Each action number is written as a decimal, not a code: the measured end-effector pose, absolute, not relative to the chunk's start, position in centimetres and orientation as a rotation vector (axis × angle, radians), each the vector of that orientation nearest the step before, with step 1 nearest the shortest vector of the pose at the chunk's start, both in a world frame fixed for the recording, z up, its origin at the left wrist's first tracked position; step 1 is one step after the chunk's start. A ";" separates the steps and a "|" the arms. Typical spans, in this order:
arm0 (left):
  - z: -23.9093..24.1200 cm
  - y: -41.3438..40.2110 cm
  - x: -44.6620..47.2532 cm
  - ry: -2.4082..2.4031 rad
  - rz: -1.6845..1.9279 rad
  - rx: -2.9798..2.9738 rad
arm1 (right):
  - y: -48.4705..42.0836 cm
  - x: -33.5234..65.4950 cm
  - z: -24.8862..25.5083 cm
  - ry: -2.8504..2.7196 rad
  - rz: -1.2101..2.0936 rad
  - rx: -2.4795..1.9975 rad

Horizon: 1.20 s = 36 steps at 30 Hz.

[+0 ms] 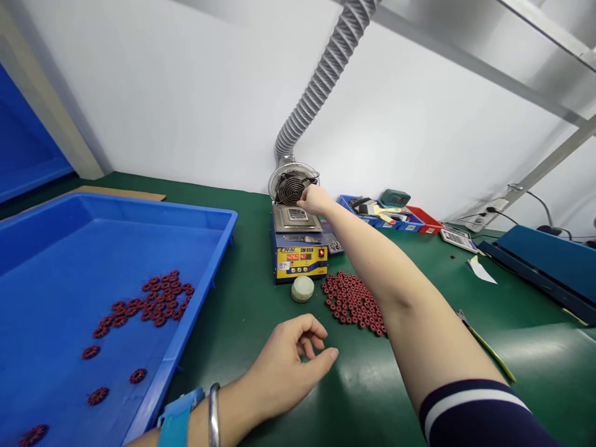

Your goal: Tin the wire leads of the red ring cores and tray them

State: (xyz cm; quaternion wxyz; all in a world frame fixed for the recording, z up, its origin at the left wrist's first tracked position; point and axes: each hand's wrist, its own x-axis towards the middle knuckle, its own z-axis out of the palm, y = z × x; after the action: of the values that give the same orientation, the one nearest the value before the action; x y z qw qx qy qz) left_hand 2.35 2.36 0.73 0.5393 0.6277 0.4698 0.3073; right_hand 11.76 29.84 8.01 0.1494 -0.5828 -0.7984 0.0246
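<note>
My right hand (315, 198) reaches far forward, fingers closed, above the back of a small blue and yellow solder pot (298, 248), just in front of a round extraction fan (291, 184). Whatever it pinches is too small to make out. My left hand (291, 357) rests on the green bench near me, fingers loosely curled, thumb out, holding nothing. A heap of small red ring-shaped coils (351, 301) lies right of the pot, under my right forearm. A pale round puck (302, 288) sits in front of the pot.
A big blue tray (116, 248) at left holds several more red coils (158, 302). A ribbed grey hose (326, 74) rises from the fan. Small blue and red bins (388, 217), a calculator (459, 238), a blue device (549, 264) and a yellow-green tool (488, 347) lie at right.
</note>
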 end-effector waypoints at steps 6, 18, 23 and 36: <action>0.3 2.2 2.4 1.112 0.732 1.508 | 30.2 10.9 8.0 -2.376 0.023 -1.712; 0.4 2.3 2.4 1.116 0.698 1.543 | 30.0 10.3 7.4 -2.351 0.076 -1.733; 0.2 2.4 2.3 1.124 0.703 1.564 | 28.8 11.0 9.1 -2.276 0.184 -1.603; 0.2 2.9 2.0 1.072 0.990 1.311 | 12.5 17.1 6.0 -1.617 1.359 -0.942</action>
State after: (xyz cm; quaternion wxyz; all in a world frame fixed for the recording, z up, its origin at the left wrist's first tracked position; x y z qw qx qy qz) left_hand 2.04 2.92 0.20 0.5561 0.5555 0.4542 0.4194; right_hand 17.10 12.51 6.02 0.4026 -0.3730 -0.6401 0.5377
